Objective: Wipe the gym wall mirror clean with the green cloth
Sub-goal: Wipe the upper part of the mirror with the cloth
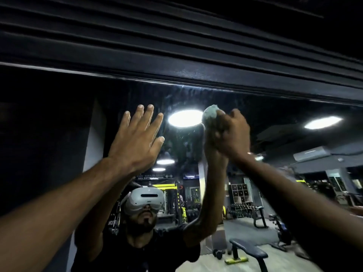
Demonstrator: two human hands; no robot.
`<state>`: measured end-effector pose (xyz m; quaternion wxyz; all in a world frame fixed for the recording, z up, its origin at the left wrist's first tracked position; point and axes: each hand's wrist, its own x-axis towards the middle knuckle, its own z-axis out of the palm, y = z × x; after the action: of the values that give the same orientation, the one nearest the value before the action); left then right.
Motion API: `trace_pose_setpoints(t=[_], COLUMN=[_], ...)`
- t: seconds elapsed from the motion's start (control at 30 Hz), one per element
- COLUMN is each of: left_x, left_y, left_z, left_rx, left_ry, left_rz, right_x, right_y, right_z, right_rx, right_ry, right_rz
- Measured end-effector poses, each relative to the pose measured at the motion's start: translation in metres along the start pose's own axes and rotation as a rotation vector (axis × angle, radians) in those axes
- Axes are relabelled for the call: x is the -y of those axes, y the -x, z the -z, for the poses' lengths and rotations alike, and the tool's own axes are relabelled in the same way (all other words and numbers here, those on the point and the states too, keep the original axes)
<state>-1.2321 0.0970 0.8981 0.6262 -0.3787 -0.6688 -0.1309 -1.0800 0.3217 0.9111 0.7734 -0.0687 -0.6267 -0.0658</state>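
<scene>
mirror (275,134) fills the view ahead, and the green cloth (209,114) is up high on it, bunched into a pale ball in the right hand (233,132). that hand is curled tight round the cloth, knuckles toward us. the wad pokes out above the fingers and presses on the glass, where the reflected hand meets it from the other side. the cloth sits just below the mirror's top edge, just right of a bright round ceiling light (184,118) reflected in the glass.

over to the left, the left hand (137,138) is raised to about the same height, flat and wide, its fingers (150,112) straight and spread, holding nothing. the back of it faces us, palm toward the glass, and whether it touches i cannot tell. between the 2 hands, under the light, hazy smears (182,140) and specks show on the glass. above both hands runs a dark slatted panel (176,36).

below the hands, the reflection shows the person looking up in a white headset (146,201), both arms stretched up. lower down, under the right arm, a black padded weight bench (249,250) and a dumbbell rack (241,208) stand on the gym floor. an air conditioner (312,154) hangs high, right of the right wrist. a 2nd long light (323,122) glows to the right of the cloth hand.
</scene>
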Motion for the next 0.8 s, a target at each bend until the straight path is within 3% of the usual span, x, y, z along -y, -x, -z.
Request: trace_pose_setpoints(t=[0.1,0.2,0.23,0.3,0.37,0.4,0.5,0.57,0.6,0.7,0.73,0.8], left_x=[-0.007,-0.013,-0.014,-0.014,-0.017,-0.019,-0.031,-0.041,-0.045,-0.049,-0.049,-0.049], left_y=[0.015,0.032,0.035,0.04,0.04,0.039,0.041,0.046,0.049,0.06,0.063,0.067], left_z=[-0.001,-0.003,-0.005,-0.003,-0.001,-0.001,-0.005,-0.012,-0.014,-0.019,-0.021,-0.022], left_rx=[0.04,0.044,0.043,0.059,0.086,0.097,0.11,0.099,0.092,0.093,0.093,0.092], left_ry=[-0.013,0.0,0.008,-0.001,-0.045,-0.067,-0.071,-0.074,-0.08,-0.077,-0.075,-0.077], left_rz=[0.007,0.006,0.006,0.003,-0.036,-0.061,-0.033,0.004,0.012,0.013,0.01,0.003], right_x=[0.045,0.026,0.011,-0.014,-0.016,-0.003,0.019,-0.008,-0.028,-0.059,-0.049,-0.016], right_y=[0.068,0.068,0.047,0.011,0.012,0.026,0.088,0.084,0.066,0.022,0.028,0.061], right_z=[-0.002,0.018,0.022,0.021,0.014,0.013,0.019,0.028,0.027,0.024,0.022,0.022], right_rx=[0.06,0.236,0.255,0.176,0.079,0.063,0.214,0.326,0.331,0.13,0.079,0.132], right_ry=[-0.132,0.017,0.104,0.187,0.097,0.055,-0.053,0.027,0.073,0.056,0.018,-0.05], right_rz=[0.167,0.514,0.532,0.309,0.011,-0.023,0.275,0.454,0.434,-0.044,-0.122,-0.015])
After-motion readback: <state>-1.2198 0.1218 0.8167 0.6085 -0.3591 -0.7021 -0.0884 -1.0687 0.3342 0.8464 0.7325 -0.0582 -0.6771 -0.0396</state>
